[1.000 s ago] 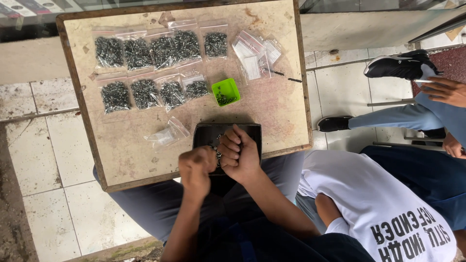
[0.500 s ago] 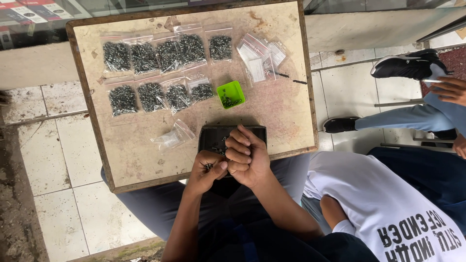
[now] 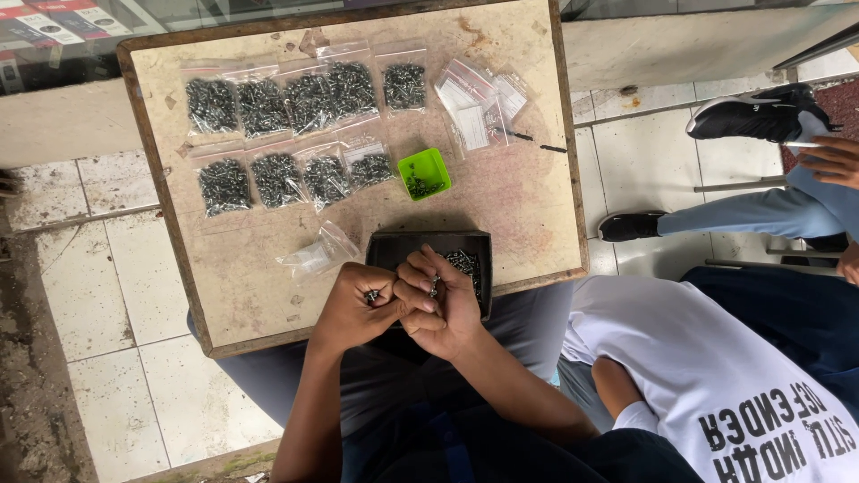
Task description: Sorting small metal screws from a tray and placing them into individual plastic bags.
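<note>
Hands little moved since earlier frame. Left hand (image 3: 356,309) grip clenched on small screws (image 3: 371,295); right hand (image 3: 440,302) pinching screw, knuckles touching, over black tray (image 3: 394,249) at table (image 3: 528,206) edge.

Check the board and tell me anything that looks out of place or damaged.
The wooden board is worn, with chipped patches near its far edge. One empty clear bag lies crumpled apart from the neat rows of filled screw bags. Nothing looks spilled.
</note>
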